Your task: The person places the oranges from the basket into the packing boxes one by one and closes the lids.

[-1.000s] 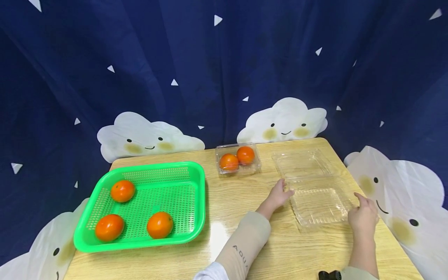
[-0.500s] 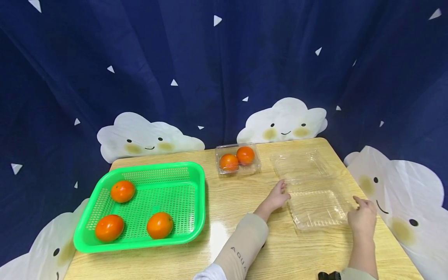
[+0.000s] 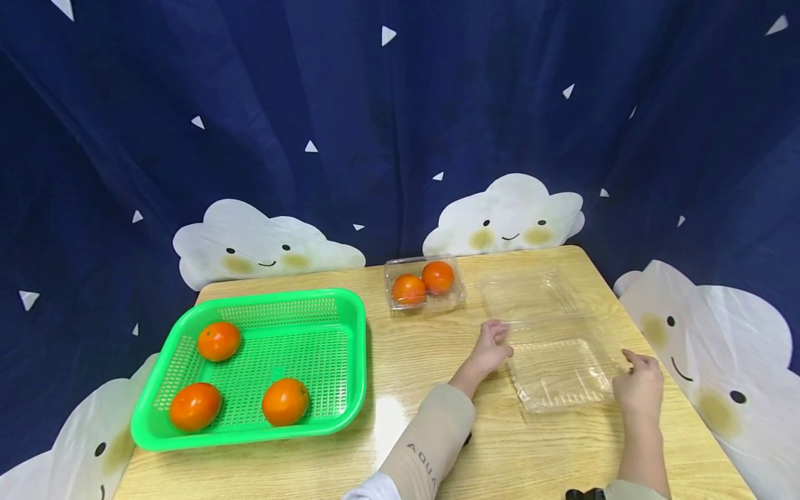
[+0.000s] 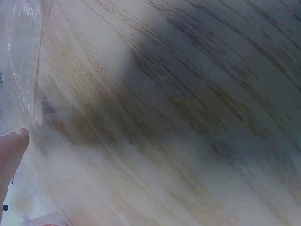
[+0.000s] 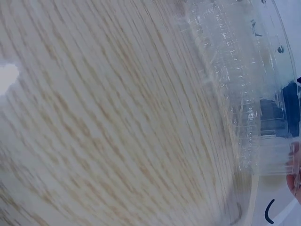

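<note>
A clear plastic clamshell box (image 3: pixel 558 368), its lid (image 3: pixel 528 295) folded back away from me, lies unfolded at the right side of the table. Nothing lies in it. My left hand (image 3: pixel 490 348) holds its left edge near the hinge, thumb toward the box. At the opposite edge, my right hand (image 3: pixel 639 390) grips the side with thumb and fingers, their tips partly hidden. In the left wrist view a fingertip (image 4: pixel 19 141) meets the box's edge. The right wrist view shows the box's ribbed wall (image 5: pixel 235 94) close over the wood.
A green basket (image 3: pixel 359 361) on the left holds three oranges: a back one (image 3: pixel 219 341), a front-left one (image 3: pixel 196 407) and a front-right one (image 3: pixel 285 402). At the table's back, a closed clear box (image 3: pixel 446 303) contains two oranges (image 3: pixel 409 289). A dark blue curtain (image 3: pixel 400 104) hangs behind.
Both hands have shifted a little to the left, and the unfolded clamshell box has moved left with them. The basket, its oranges and the closed box have stayed in place.
</note>
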Demonstrator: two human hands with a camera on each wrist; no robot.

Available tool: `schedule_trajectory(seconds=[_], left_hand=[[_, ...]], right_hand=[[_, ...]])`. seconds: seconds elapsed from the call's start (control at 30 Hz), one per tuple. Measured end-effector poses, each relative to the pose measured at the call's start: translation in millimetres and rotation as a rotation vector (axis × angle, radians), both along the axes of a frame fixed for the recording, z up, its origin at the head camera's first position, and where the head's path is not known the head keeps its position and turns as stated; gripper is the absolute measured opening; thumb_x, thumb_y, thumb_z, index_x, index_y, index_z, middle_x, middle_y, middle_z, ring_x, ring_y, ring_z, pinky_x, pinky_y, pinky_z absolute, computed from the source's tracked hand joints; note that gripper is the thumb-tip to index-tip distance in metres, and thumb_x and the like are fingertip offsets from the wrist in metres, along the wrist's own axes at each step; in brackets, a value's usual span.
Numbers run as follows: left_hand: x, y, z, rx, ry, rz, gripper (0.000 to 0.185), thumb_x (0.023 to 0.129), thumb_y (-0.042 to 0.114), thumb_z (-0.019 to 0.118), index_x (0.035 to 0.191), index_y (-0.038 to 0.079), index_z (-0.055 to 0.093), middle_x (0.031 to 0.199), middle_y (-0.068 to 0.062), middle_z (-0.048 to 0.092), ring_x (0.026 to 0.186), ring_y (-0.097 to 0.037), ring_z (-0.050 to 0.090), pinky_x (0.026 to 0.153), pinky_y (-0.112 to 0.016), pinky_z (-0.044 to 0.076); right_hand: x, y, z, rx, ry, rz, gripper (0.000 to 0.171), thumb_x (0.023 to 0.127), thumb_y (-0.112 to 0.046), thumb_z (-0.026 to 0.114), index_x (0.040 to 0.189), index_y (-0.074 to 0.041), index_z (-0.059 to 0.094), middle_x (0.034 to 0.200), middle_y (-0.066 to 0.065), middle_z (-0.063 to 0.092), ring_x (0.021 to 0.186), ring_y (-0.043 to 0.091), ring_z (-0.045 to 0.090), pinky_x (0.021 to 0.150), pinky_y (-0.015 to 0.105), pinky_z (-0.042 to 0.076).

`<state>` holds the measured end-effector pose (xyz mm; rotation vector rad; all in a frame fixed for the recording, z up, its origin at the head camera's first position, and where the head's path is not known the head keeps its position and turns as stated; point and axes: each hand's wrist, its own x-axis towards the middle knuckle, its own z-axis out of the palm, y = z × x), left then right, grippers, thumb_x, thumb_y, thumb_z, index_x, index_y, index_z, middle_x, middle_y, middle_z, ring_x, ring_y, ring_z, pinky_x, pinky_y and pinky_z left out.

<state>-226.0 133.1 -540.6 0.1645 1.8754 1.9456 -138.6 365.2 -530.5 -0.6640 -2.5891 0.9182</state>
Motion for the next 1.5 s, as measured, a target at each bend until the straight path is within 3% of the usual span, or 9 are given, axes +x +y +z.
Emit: schedule_trajectory(seconds=[0.2,0.5,0.8,0.97,1.27,1.5], left_hand=[[-0.7,-5.2,0.0,0.051,-0.010,0.016,0.065,0.073,-0.012,0.054,0.131,0.005,0.028,0.130,-0.004,0.045,0.124,-0.023,0.039,0.101,-0.038,0.034],[-2.7,-10.4,-5.9,0.078,0.040,0.045,0.065,0.071,-0.014,0.053,0.129,0.003,0.029,0.132,-0.008,0.045,0.124,-0.027,0.039,0.102,-0.039,0.034],[0.5,-22.5,-5.7,0.067,0.041,0.025,0.069,0.071,-0.010,0.052,0.132,0.010,0.026,0.136,-0.002,0.040,0.125,-0.023,0.038,0.102,-0.041,0.033],[1.2,-31.2,-9.3,0.063,0.057,0.027,0.070,0.072,-0.008,0.052,0.134,0.011,0.025,0.136,0.001,0.040,0.125,-0.021,0.037,0.103,-0.041,0.031],[3.5,-41.4,-14.6,0.133,0.085,0.089,0.070,0.071,-0.013,0.047,0.134,0.005,0.024,0.136,-0.006,0.040,0.122,-0.025,0.039,0.094,-0.034,0.040],[6.3,-51.5,-18.8,0.155,0.096,0.139,0.068,0.072,-0.014,0.047,0.134,0.002,0.023,0.134,-0.013,0.040,0.121,-0.030,0.039,0.093,-0.037,0.041]], right_hand=[[0.0,-3.9,1.5,-0.002,-0.016,0.017,0.058,0.065,0.015,0.034,0.122,0.013,0.047,0.116,0.031,0.040,0.094,0.042,0.043,0.081,0.051,0.037],[-1.9,-8.0,2.1,0.006,-0.021,0.048,0.058,0.065,0.015,0.035,0.122,0.012,0.047,0.116,0.031,0.041,0.094,0.041,0.045,0.078,0.050,0.039],[-2.2,-18.9,6.0,-0.016,-0.043,0.065,0.056,0.069,0.014,0.034,0.124,0.012,0.045,0.117,0.030,0.040,0.095,0.041,0.046,0.078,0.049,0.040],[-3.0,-24.1,4.6,-0.021,-0.043,0.085,0.054,0.070,0.014,0.035,0.123,0.012,0.047,0.118,0.030,0.040,0.095,0.039,0.046,0.073,0.041,0.041],[-3.7,-36.5,4.7,-0.067,-0.052,0.150,0.052,0.073,0.017,0.037,0.125,0.013,0.043,0.121,0.033,0.036,0.100,0.043,0.043,0.079,0.048,0.043],[-7.1,-46.1,2.9,-0.036,-0.038,0.171,0.050,0.073,0.016,0.037,0.122,0.013,0.047,0.117,0.031,0.039,0.096,0.040,0.045,0.071,0.042,0.043]])
